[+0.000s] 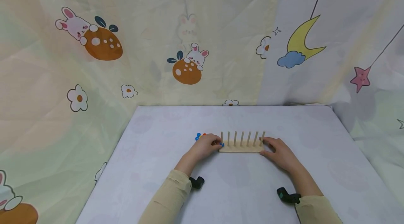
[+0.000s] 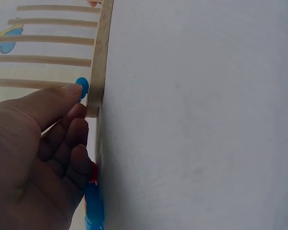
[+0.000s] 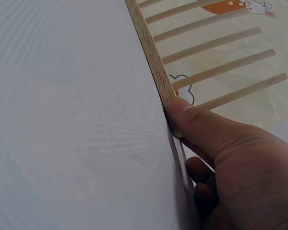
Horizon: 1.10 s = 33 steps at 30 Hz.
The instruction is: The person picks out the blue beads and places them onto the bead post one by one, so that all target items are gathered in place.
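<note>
Currently, on the white surface (image 1: 236, 185): one wooden peg board (image 1: 241, 150), base down, with seven pegs (image 1: 235, 138) in a single row. With left hand (image 1: 206, 146), pinches a blue bead (image 2: 82, 82) between thumb and finger — low, at the leftmost peg; cannot tell whether threaded on it. With right hand (image 1: 281, 153), grips the right end of the board — thumb at the front edge, near the rightmost peg. Just beyond left hand: small bead cluster (image 1: 198, 136) in blue, yellow and red.
</note>
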Each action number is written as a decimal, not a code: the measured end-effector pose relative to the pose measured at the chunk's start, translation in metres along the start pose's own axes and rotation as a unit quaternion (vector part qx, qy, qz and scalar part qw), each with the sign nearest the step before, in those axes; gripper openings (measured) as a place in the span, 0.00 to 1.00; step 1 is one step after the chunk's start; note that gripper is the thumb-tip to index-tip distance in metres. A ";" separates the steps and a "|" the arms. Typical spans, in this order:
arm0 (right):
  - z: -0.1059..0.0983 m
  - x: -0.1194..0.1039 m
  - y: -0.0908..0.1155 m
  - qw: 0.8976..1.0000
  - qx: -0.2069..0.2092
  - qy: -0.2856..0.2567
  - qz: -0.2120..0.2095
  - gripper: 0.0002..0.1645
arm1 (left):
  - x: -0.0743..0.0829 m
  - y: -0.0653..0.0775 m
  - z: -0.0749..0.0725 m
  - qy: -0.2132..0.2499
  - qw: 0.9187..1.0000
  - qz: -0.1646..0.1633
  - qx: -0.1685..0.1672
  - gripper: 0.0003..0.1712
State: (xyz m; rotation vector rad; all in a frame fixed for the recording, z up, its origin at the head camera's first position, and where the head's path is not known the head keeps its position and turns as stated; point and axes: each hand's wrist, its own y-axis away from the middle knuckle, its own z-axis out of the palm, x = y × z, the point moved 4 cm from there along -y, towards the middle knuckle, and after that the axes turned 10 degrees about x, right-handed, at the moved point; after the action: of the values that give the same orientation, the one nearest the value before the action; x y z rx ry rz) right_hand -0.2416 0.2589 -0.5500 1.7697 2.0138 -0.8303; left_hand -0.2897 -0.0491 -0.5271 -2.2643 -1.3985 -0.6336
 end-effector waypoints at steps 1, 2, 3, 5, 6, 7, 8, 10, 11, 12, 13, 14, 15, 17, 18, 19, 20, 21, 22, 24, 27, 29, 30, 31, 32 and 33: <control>0.000 0.000 0.000 1.000 0.000 0.000 0.000 0.39 | 0.000 0.000 0.000 -0.004 1.000 0.001 -0.001 0.13; 0.000 0.000 0.000 1.000 0.000 0.000 0.000 0.39 | 0.000 0.000 0.000 -0.009 1.000 0.003 -0.002 0.12; 0.000 0.000 -0.001 1.000 0.000 -0.001 -0.001 0.39 | 0.000 0.000 0.000 -0.013 1.000 0.004 -0.003 0.12; 0.000 0.001 -0.001 1.000 0.000 -0.002 -0.002 0.39 | 0.000 0.000 0.001 -0.019 1.000 0.004 -0.005 0.12; 0.000 0.001 -0.001 1.000 0.001 -0.003 -0.003 0.38 | -0.001 0.000 0.001 -0.020 1.000 0.005 -0.005 0.12; 0.000 0.001 -0.001 1.000 0.001 -0.003 -0.004 0.38 | -0.001 0.000 0.001 -0.022 1.000 0.005 -0.005 0.12; 0.000 0.001 -0.001 1.000 0.001 -0.004 -0.004 0.38 | -0.001 0.001 0.000 -0.020 1.000 0.004 -0.004 0.13; 0.000 0.001 -0.002 1.000 0.001 -0.003 -0.005 0.39 | -0.001 0.002 -0.001 -0.009 1.000 0.001 0.001 0.13; 0.000 0.001 -0.002 1.000 0.001 -0.002 -0.005 0.39 | -0.001 0.002 -0.002 0.002 1.000 -0.001 0.005 0.13; 0.000 0.001 -0.002 1.000 0.001 -0.002 -0.005 0.39 | -0.002 0.003 -0.003 0.013 1.000 -0.005 0.010 0.14; 0.000 0.001 -0.002 1.000 0.000 -0.002 -0.004 0.39 | -0.002 0.003 -0.005 0.027 0.999 -0.011 0.016 0.14; 0.001 0.001 -0.002 1.000 0.000 -0.002 -0.004 0.39 | -0.003 0.003 -0.008 0.041 0.999 -0.017 0.024 0.14; 0.001 0.001 -0.002 1.000 0.000 -0.002 -0.003 0.39 | -0.005 0.003 -0.010 0.051 0.998 -0.023 0.032 0.14; 0.001 0.001 -0.002 1.000 0.000 -0.001 -0.003 0.39 | -0.009 0.002 -0.016 0.069 0.996 -0.035 0.050 0.13; 0.001 0.001 -0.002 1.000 0.001 -0.001 -0.002 0.39 | -0.013 0.002 -0.019 0.074 0.995 -0.043 0.058 0.13; 0.001 0.001 -0.003 1.000 0.000 0.000 -0.002 0.39 | -0.016 0.001 -0.023 0.077 0.993 -0.050 0.067 0.13; 0.001 0.001 -0.003 1.000 0.000 0.000 -0.002 0.39 | -0.020 0.000 -0.027 0.078 0.993 -0.057 0.075 0.13; 0.001 0.002 -0.003 1.000 0.000 0.001 -0.002 0.39 | -0.024 -0.001 -0.030 0.074 0.992 -0.066 0.080 0.13; 0.001 0.002 -0.003 1.000 0.000 0.001 -0.002 0.39 | -0.029 -0.001 -0.033 0.074 0.991 -0.077 0.084 0.14; 0.002 0.002 -0.003 1.000 -0.001 0.001 0.000 0.39 | -0.038 -0.001 -0.038 0.078 0.988 -0.101 0.086 0.15; 0.002 0.003 -0.004 1.000 -0.003 0.002 0.002 0.39 | -0.054 -0.001 -0.046 0.087 0.982 -0.149 0.082 0.16; 0.002 0.003 -0.004 1.000 -0.003 0.002 0.002 0.39 | -0.062 0.000 -0.051 0.094 0.977 -0.174 0.082 0.17; 0.002 0.003 -0.003 1.000 -0.003 0.003 0.002 0.39 | -0.066 -0.001 -0.053 0.094 0.975 -0.185 0.083 0.17; 0.002 0.003 -0.003 1.000 -0.003 0.003 0.002 0.38 | -0.070 -0.001 -0.055 0.091 0.973 -0.193 0.085 0.17; 0.002 0.003 -0.003 1.000 -0.003 0.003 0.002 0.38 | -0.072 -0.001 -0.057 0.088 0.973 -0.197 0.085 0.16; 0.002 0.003 -0.003 1.000 -0.003 0.003 0.002 0.38 | -0.075 -0.001 -0.058 0.086 0.972 -0.200 0.085 0.16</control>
State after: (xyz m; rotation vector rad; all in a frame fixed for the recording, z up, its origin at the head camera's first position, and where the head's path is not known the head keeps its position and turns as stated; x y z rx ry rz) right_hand -0.2457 0.2603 -0.5527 1.7732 2.0145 -0.8180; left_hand -0.3295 -0.1353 -0.5221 -1.7627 -1.7616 -0.7799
